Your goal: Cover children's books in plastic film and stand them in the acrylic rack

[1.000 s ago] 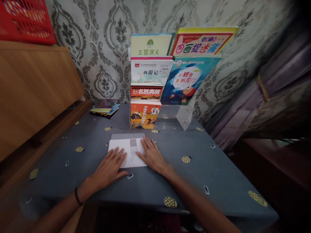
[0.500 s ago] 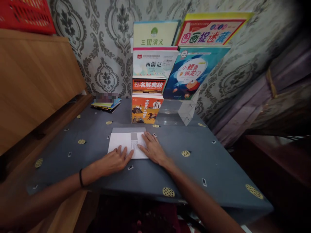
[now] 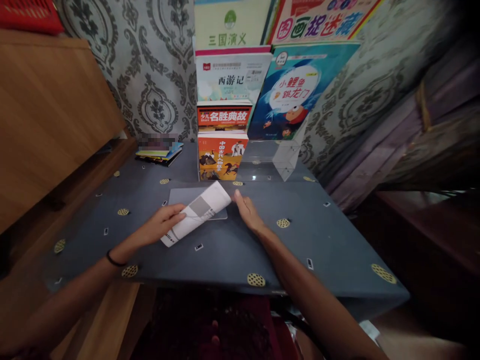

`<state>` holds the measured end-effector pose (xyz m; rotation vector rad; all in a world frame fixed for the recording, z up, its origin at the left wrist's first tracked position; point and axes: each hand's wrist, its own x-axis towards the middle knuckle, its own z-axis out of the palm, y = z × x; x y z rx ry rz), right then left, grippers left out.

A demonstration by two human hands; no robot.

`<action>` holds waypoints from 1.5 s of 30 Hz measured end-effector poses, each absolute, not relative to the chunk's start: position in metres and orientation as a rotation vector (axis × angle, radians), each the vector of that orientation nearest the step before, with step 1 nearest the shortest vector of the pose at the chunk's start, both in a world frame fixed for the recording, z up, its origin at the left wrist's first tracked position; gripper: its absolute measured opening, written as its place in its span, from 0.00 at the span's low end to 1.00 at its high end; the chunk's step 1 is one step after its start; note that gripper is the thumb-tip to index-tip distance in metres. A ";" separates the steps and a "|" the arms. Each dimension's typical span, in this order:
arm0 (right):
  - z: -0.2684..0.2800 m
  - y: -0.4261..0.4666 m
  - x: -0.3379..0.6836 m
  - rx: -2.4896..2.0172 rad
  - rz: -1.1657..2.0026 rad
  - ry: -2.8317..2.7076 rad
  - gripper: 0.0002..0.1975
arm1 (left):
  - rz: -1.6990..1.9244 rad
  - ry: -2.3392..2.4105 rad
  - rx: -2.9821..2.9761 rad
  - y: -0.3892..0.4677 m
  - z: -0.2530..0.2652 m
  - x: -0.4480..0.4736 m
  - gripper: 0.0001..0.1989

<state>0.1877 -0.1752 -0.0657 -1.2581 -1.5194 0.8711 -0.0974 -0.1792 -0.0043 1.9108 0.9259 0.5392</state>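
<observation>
A folded white sheet of paper (image 3: 187,225) with a grey block and print on it is tilted up from the tabletop. My left hand (image 3: 161,223) grips its left side, thumb on top and fingers around the edge. Right by the paper's far right corner is my right hand (image 3: 248,210), thumb raised and fingers partly hidden; it holds nothing that I can see. Beneath the paper lies a flat grey rectangular thing (image 3: 178,196), partly covered.
A clear stand (image 3: 287,160) at the back holds several upright books, including an orange book (image 3: 213,157) and a blue book (image 3: 287,115). A small stack of booklets (image 3: 159,155) lies back left. A wooden cabinet (image 3: 48,110) borders the patterned tablecloth (image 3: 300,250).
The paper was flat under both hands; now my left hand has it lifted and turned, its right end pointing away. My right hand has come off it. The view has shifted slightly.
</observation>
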 end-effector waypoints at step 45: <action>-0.085 -0.146 0.151 -1.343 0.255 -2.454 0.30 | 0.543 1.270 2.872 -0.205 -0.080 -0.085 0.20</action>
